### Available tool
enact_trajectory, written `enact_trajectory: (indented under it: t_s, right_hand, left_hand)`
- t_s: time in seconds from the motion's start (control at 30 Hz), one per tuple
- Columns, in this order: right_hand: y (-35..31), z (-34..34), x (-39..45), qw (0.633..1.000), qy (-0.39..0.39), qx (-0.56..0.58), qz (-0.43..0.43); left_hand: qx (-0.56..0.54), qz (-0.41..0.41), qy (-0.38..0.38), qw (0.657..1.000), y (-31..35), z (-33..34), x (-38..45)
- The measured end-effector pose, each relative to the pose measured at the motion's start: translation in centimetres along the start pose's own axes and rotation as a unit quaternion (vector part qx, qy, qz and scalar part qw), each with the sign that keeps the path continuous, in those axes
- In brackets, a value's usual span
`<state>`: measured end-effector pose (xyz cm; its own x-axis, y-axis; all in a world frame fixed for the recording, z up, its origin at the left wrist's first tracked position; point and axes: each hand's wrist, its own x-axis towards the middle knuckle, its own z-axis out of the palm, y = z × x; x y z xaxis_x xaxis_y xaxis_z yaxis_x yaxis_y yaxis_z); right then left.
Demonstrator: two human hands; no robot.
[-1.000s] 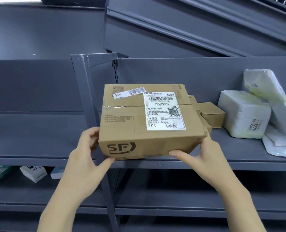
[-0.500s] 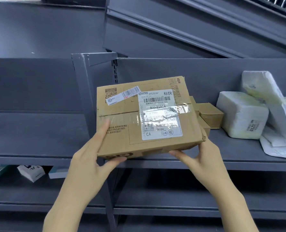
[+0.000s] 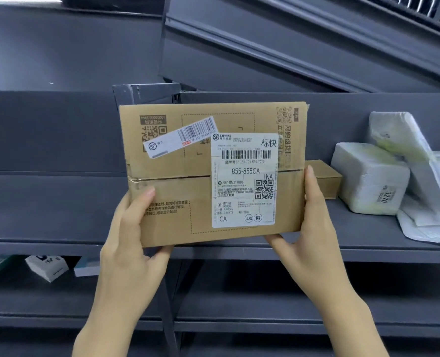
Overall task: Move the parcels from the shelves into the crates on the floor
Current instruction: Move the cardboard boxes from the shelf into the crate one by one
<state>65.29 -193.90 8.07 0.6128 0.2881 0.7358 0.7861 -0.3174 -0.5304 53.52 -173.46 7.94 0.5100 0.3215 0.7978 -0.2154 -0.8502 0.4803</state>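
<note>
Two bare hands pinch a flat brown cardboard parcel point(image 3: 213, 173) tilted label-out, clear above the grey metal shelf point(image 3: 368, 243): left hand point(image 3: 134, 228) clamping its lower-left corner, right hand point(image 3: 309, 217) its right edge. No crates in view; its long axis runs hand to hand.

Matt brown cardboard box point(image 3: 188, 202), glossy paper label point(image 3: 243, 180), matt grey metal shelf point(image 3: 368, 243)

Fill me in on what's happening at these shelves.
A person holds a cardboard box in front of the shelf, left hand and right hand gripping its lower corners, its shipping label facing the camera. A small brown box and white wrapped parcels sit on the shelf. No crate is in view.
</note>
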Motion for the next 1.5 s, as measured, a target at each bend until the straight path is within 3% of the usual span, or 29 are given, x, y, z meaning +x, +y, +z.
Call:
enact_trajectory:
  t_s: [0.3, 0.43, 0.63, 0.87, 1.07, 1.17, 1.27, 1.5]
  right_hand:
    - [-0.8, 0.0, -0.4, 1.000, 0.008, -0.027, -0.007]
    - [-0.8, -0.4, -1.7, 0.999, -0.005, -0.039, 0.032]
    - [0.2, -1.0, -6.6, 0.982, -0.058, -0.112, 0.143]
    - [2.6, 0.0, -15.4, 0.947, -0.093, -0.116, 0.284]
    - [6.6, 2.9, -23.4, 0.906, -0.174, -0.084, 0.376]
    - [10.1, 4.6, -27.9, 0.887, -0.239, -0.078, 0.387]
    - [13.9, 6.2, -33.5, 0.862, -0.317, -0.079, 0.387]
    - [20.4, 8.2, -45.8, 0.785, -0.440, -0.067, 0.431]
  left_hand:
    - [-0.027, -0.023, -0.015, 0.999, 0.0, -0.2, -0.3]
    - [-0.063, -0.049, -0.029, 0.996, -0.1, 0.6, -1.2]
    - [-0.087, -0.097, -0.146, 0.981, -1.4, 3.0, -4.8]
    - [-0.069, -0.154, -0.279, 0.945, -3.8, 6.0, -12.7]
    - [-0.066, -0.247, -0.353, 0.900, -6.0, 7.6, -21.6]
    - [-0.043, -0.350, -0.397, 0.847, -6.7, 9.3, -27.2]
    - [-0.011, -0.409, -0.406, 0.817, -7.8, 11.2, -33.2]
    - [0.051, -0.469, -0.482, 0.738, -10.4, 14.0, -46.9]
